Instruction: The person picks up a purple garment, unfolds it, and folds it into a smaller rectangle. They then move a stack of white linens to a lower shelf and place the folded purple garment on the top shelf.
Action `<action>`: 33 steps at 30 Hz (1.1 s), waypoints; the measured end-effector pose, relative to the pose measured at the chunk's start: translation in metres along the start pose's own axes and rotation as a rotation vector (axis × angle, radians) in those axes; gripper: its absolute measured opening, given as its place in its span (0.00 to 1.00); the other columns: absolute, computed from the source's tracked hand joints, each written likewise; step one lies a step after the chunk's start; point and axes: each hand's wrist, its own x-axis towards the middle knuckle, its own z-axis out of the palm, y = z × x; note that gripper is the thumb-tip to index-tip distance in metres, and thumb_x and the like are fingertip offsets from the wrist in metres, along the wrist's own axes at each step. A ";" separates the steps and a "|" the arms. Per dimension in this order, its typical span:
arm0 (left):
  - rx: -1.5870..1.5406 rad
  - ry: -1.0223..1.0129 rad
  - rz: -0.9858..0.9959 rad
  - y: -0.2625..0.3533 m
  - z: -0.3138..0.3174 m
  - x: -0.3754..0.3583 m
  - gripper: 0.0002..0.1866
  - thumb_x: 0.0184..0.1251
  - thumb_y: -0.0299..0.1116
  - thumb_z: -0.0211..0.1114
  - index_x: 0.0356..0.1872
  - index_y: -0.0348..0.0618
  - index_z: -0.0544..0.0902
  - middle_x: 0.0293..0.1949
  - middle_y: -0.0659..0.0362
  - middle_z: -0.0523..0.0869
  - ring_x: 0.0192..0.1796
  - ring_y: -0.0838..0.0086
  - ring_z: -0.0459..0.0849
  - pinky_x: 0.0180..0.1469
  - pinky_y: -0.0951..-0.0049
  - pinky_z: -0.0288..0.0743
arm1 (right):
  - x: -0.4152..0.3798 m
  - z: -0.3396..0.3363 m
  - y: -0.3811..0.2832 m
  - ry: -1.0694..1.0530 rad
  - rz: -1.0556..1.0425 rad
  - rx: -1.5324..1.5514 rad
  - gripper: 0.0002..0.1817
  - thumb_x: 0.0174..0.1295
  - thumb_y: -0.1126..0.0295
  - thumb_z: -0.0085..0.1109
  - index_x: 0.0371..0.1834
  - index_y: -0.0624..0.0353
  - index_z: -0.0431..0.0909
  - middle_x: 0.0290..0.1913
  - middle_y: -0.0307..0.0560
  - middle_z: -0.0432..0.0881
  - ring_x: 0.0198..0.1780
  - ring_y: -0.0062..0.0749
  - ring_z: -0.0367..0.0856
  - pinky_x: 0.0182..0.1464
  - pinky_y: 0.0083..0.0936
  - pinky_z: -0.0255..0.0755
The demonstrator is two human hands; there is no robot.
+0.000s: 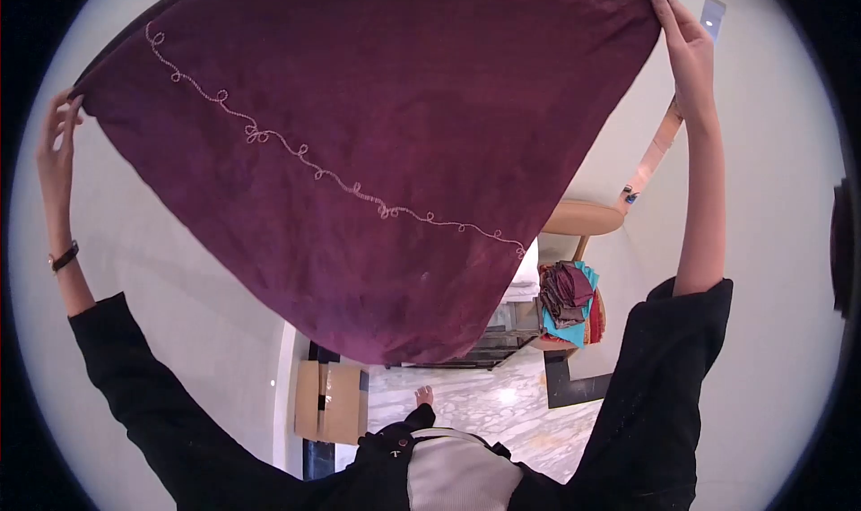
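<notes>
A large maroon cloth is spread out in the air in front of me, sagging in a rounded curve at its lower edge. A pale, looped line of stitched trim runs slantwise across it. At the left, my left hand pinches one corner, with a dark-banded bracelet on its wrist. My right hand is raised higher and grips the opposite corner between thumb and fingers. The cloth's top edge runs partly out of view, and its bulk hides much of the room behind.
A chair with a tan backrest stands to the right, bearing a stack of folded maroon, turquoise and red cloths. White folded fabric lies beside it, above a dark-framed table. A cardboard box sits lower left on the marble floor.
</notes>
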 end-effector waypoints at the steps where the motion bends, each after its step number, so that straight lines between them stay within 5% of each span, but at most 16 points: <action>1: -0.009 -0.026 -0.048 0.009 0.000 0.002 0.16 0.74 0.36 0.59 0.59 0.48 0.80 0.52 0.64 0.84 0.44 0.77 0.83 0.48 0.72 0.79 | -0.001 -0.003 -0.001 -0.067 0.009 0.054 0.22 0.71 0.60 0.58 0.62 0.63 0.77 0.55 0.43 0.84 0.60 0.21 0.76 0.66 0.20 0.63; 4: -0.061 -0.062 -0.074 0.036 -0.004 -0.021 0.14 0.73 0.31 0.60 0.56 0.44 0.80 0.49 0.62 0.84 0.43 0.77 0.83 0.46 0.74 0.80 | -0.025 -0.014 -0.009 -0.239 -0.022 -0.121 0.19 0.69 0.58 0.61 0.53 0.61 0.84 0.40 0.30 0.83 0.48 0.14 0.75 0.57 0.17 0.65; 8: -0.248 -0.071 -0.164 0.096 -0.023 -0.041 0.08 0.72 0.27 0.61 0.47 0.38 0.81 0.47 0.61 0.84 0.43 0.78 0.82 0.46 0.75 0.79 | -0.056 -0.034 -0.012 -0.199 0.094 0.046 0.18 0.70 0.58 0.59 0.53 0.60 0.84 0.44 0.30 0.83 0.52 0.14 0.74 0.60 0.17 0.63; 12: -0.805 -0.300 -0.458 0.120 -0.050 -0.066 0.04 0.71 0.28 0.62 0.38 0.38 0.79 0.43 0.64 0.82 0.42 0.81 0.80 0.50 0.77 0.73 | -0.093 -0.065 -0.011 -0.319 0.207 -0.017 0.16 0.72 0.60 0.57 0.47 0.64 0.84 0.39 0.28 0.79 0.46 0.12 0.71 0.55 0.13 0.62; 14: -0.928 -0.434 -0.561 0.135 -0.065 -0.080 0.03 0.69 0.26 0.64 0.36 0.41 0.79 0.38 0.67 0.80 0.41 0.83 0.79 0.50 0.79 0.71 | -0.109 -0.077 -0.024 -0.310 0.257 0.014 0.18 0.72 0.60 0.57 0.52 0.64 0.82 0.45 0.31 0.80 0.50 0.13 0.72 0.59 0.15 0.62; 16: -0.903 -0.525 -0.518 0.154 -0.073 -0.087 0.02 0.68 0.24 0.63 0.36 0.40 0.79 0.33 0.68 0.77 0.40 0.83 0.78 0.48 0.79 0.71 | -0.121 -0.097 -0.010 -0.402 0.334 -0.004 0.20 0.72 0.60 0.57 0.58 0.64 0.80 0.51 0.35 0.82 0.55 0.15 0.73 0.63 0.19 0.62; 23: -0.886 -0.913 -0.488 0.199 -0.075 -0.104 0.07 0.62 0.19 0.64 0.41 0.34 0.83 0.25 0.68 0.72 0.28 0.85 0.75 0.31 0.80 0.72 | -0.156 -0.113 -0.041 -0.410 0.312 0.042 0.16 0.74 0.62 0.54 0.37 0.67 0.77 0.39 0.30 0.73 0.43 0.14 0.69 0.54 0.16 0.64; 26: -0.758 -0.999 -0.395 0.191 -0.065 -0.109 0.05 0.63 0.21 0.65 0.39 0.34 0.82 0.23 0.67 0.74 0.25 0.84 0.75 0.27 0.80 0.70 | -0.157 -0.124 -0.041 -0.482 0.376 -0.065 0.17 0.74 0.63 0.52 0.38 0.69 0.77 0.39 0.29 0.74 0.43 0.11 0.68 0.49 0.15 0.64; 31: -0.855 -0.792 -0.619 0.214 -0.063 -0.119 0.07 0.72 0.31 0.62 0.39 0.37 0.81 0.24 0.66 0.77 0.23 0.84 0.76 0.28 0.80 0.71 | -0.163 -0.141 -0.042 -0.506 0.536 -0.103 0.18 0.73 0.57 0.53 0.35 0.62 0.79 0.28 0.31 0.72 0.29 0.10 0.69 0.31 0.12 0.61; 33: -1.159 -0.611 -0.841 0.223 -0.055 -0.139 0.08 0.73 0.33 0.62 0.40 0.38 0.80 0.26 0.66 0.78 0.25 0.83 0.76 0.29 0.80 0.72 | -0.172 -0.147 -0.045 -0.460 0.623 -0.094 0.19 0.73 0.54 0.54 0.36 0.59 0.80 0.24 0.32 0.72 0.23 0.12 0.70 0.25 0.12 0.60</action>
